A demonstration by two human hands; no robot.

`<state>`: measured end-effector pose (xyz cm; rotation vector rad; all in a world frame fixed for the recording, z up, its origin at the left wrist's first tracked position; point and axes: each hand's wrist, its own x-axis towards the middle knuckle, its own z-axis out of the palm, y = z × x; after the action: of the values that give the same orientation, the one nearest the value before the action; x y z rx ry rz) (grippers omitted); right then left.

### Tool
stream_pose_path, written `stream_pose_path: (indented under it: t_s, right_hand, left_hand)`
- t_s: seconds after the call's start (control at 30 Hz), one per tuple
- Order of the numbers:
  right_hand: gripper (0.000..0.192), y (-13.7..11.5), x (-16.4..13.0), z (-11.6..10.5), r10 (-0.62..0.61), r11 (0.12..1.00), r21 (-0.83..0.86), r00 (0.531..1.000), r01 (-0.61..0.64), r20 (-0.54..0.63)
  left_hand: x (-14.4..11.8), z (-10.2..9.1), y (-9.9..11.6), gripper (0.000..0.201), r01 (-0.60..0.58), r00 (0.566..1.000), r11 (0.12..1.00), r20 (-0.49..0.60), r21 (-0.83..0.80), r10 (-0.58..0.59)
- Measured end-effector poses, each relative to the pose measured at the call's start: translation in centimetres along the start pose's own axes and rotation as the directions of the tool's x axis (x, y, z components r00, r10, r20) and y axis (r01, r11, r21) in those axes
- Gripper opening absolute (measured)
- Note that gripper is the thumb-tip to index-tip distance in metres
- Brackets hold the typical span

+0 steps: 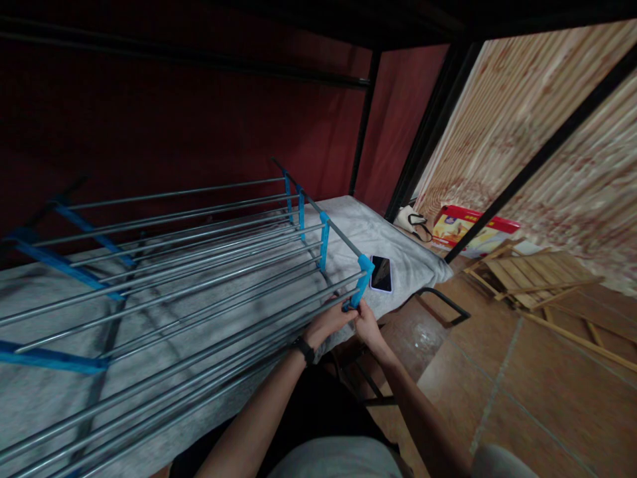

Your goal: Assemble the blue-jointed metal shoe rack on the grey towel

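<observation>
A dim room with a dark red wall (164, 113) at 12 o'clock, wood-grain panels (542, 133) at 2 o'clock and a terracotta tiled floor (522, 392) at 4 o'clock. A black metal bunk frame (428, 126) stands over a grey-covered mattress (378, 232). Lying across the mattress, from 9 o'clock to centre, is a metal shoe rack (164, 265) of long steel rods joined by blue plastic side brackets. Wooden slatted pieces (532, 272) lie on the floor at 3 o'clock, with a red and yellow box (468, 229) beyond them. A smartphone (381, 273) rests screen-up on the mattress, just beside the rack's near corner.

At that corner, both hands meet on the nearest blue bracket (362, 282). The left hand (326, 324), a black watch (303, 348) on its wrist, pinches the bracket's lower end at the rod. The right hand (367, 325) closes its fingers on the same lower end from the 5 o'clock side.
</observation>
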<state>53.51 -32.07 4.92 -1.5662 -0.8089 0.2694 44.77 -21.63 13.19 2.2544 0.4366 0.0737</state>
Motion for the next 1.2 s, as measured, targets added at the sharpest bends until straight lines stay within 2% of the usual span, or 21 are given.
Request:
stream_pose_path:
  t_s: [0.07,0.2,0.4,0.57,0.77,0.93,1.2]
  right_hand:
    - [0.029,-0.2,0.0,-0.1,-0.004,1.000,0.000,1.000,0.004,0.024]
    - [0.030,-0.6,0.0,-0.1,-0.003,1.000,-0.019,0.999,0.003,0.034]
    - [0.033,-0.8,-0.2,0.1,0.019,0.999,-0.051,1.000,-0.019,-0.002]
    - [0.030,-0.8,-0.3,0.0,0.039,0.997,-0.061,0.999,-0.039,0.011]
    - [0.023,-0.7,-0.4,0.0,0.048,0.996,-0.079,0.999,-0.048,-0.004]
    - [0.026,-0.4,-0.5,0.1,0.051,0.996,-0.071,0.999,-0.050,0.005]
    - [0.020,-0.5,-0.6,0.3,0.080,0.992,-0.094,0.997,-0.080,-0.010]
  left_hand:
    - [-0.2,0.3,0.0,0.033,0.016,0.999,1.000,-0.034,0.006,-0.015]
    - [-0.2,0.7,0.1,0.036,0.122,0.987,0.986,-0.121,0.111,-0.109]
    - [0.6,1.2,-0.3,0.033,0.084,0.993,0.988,-0.091,0.128,-0.072]
    - [0.3,1.4,-0.6,0.032,0.052,0.993,0.983,-0.115,0.174,-0.032]
    - [0.0,1.4,-0.2,0.033,0.079,0.992,0.970,-0.110,0.228,-0.055]
    - [0.0,1.5,0.1,0.036,0.097,0.991,0.962,-0.113,0.253,-0.071]
    - [-0.7,1.0,1.6,0.033,0.161,0.982,0.944,-0.141,0.288,-0.125]
